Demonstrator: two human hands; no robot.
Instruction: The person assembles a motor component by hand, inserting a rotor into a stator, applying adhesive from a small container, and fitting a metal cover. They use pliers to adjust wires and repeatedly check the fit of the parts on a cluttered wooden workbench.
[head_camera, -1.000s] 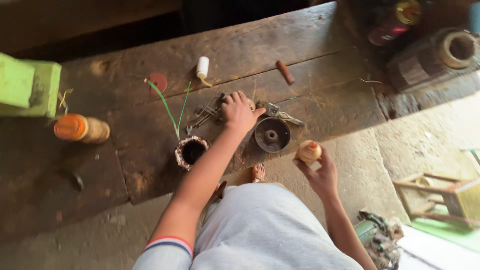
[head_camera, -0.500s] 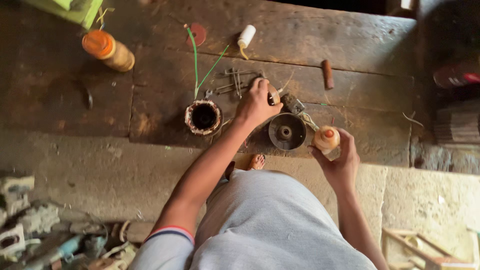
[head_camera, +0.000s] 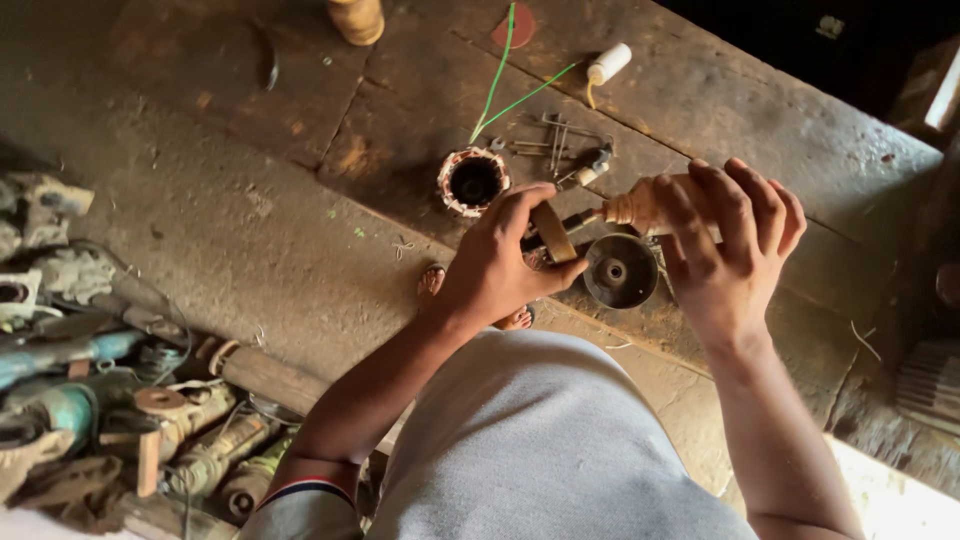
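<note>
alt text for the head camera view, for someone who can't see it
Seen from above, a person's right hand holds a copper-wound rotor while the left hand grips a tan strip at its shaft, over a worn wooden bench with a dark round disc.

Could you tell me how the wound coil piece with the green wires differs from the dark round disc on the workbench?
The wound coil piece is a hollow copper-and-white ring with green wires rising from it; the dark disc is flat, black and wireless. The coil stands clear of both hands; the disc sits between them. Both are round and rest on the workbench.

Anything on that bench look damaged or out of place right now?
Nothing looks spilled or broken. The wooden bench is stained and cluttered with loose metal pins, and worn power tool parts lie heaped on the floor.
</note>
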